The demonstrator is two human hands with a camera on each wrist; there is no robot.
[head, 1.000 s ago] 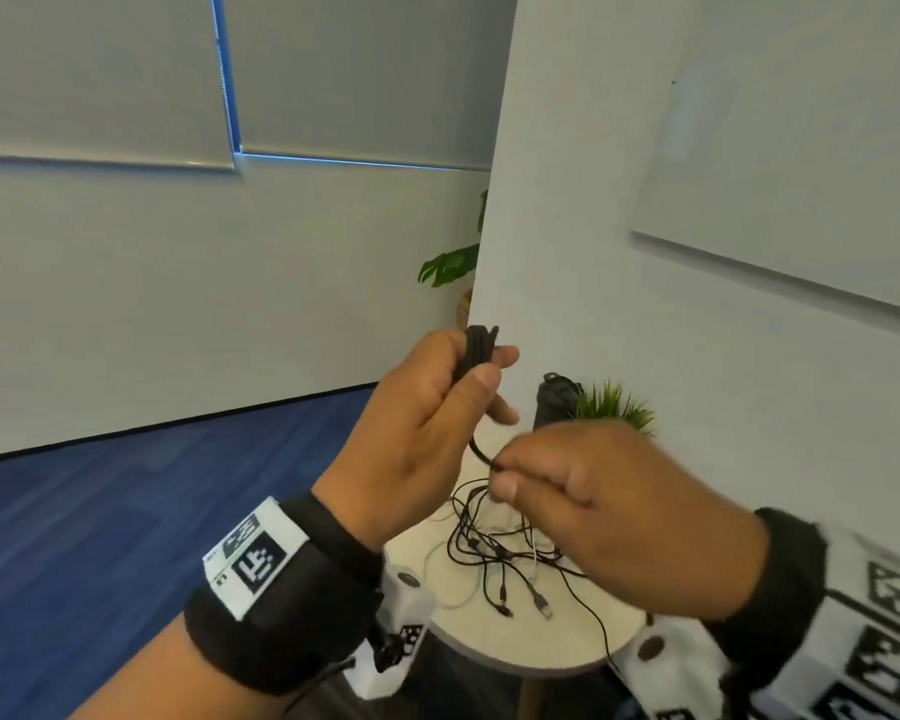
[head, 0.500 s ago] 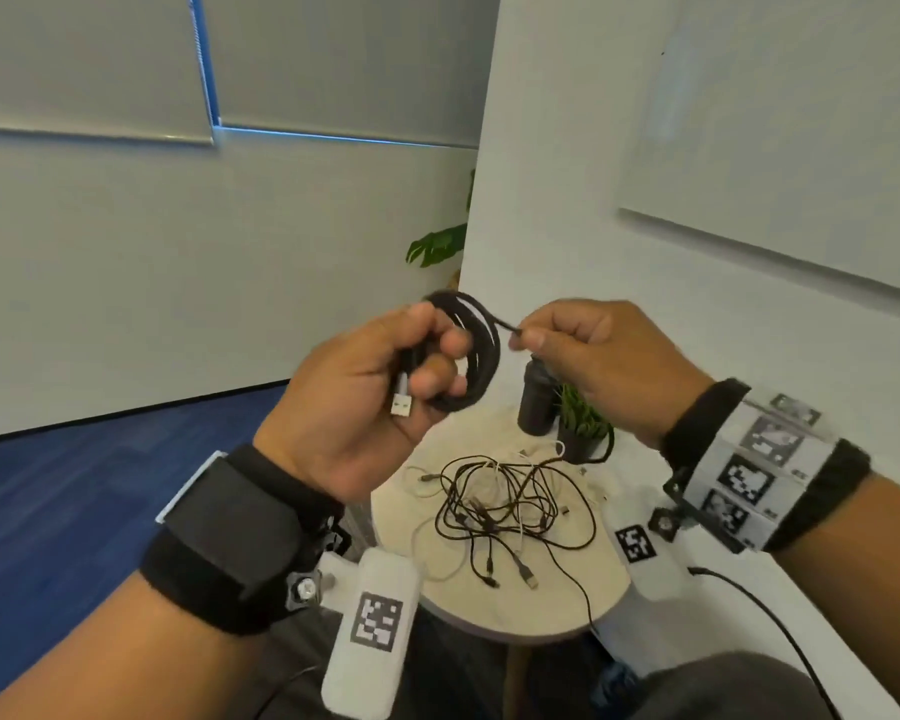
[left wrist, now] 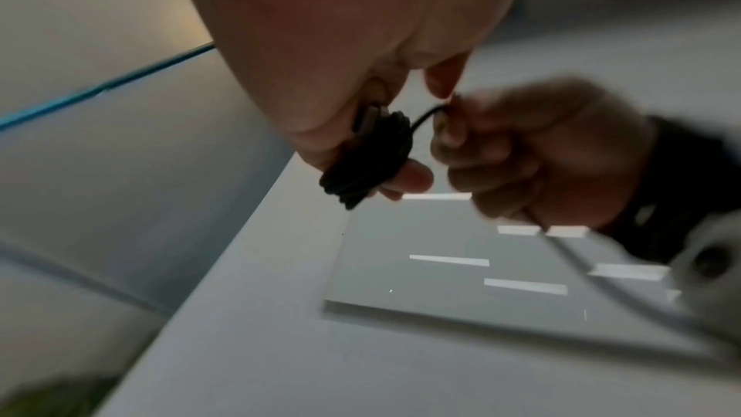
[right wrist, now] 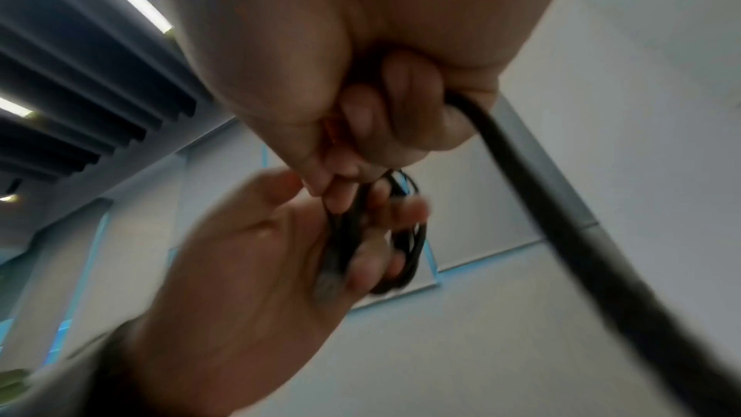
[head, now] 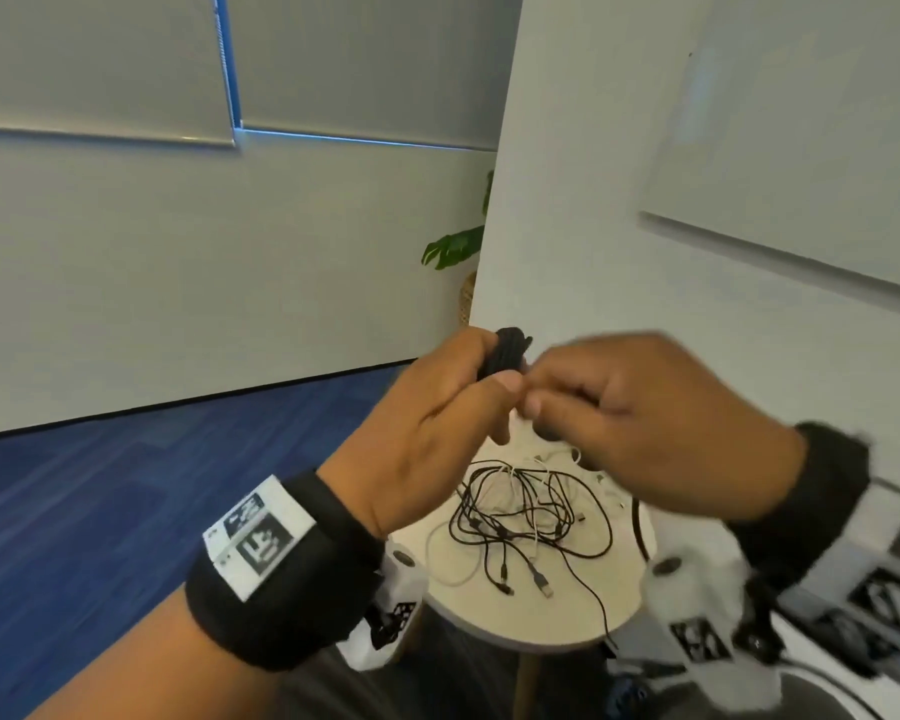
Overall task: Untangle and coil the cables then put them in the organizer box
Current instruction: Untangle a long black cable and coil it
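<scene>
At frame centre, left hand (head: 437,407) clamps the coil (head: 507,350) steady so right hand (head: 640,423), pinching its loose end, can wrap it.

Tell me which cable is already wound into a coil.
The black cable gripped in the left hand, its free end pinched by the right hand. The other cables lie loose and tangled on the round table.
</scene>
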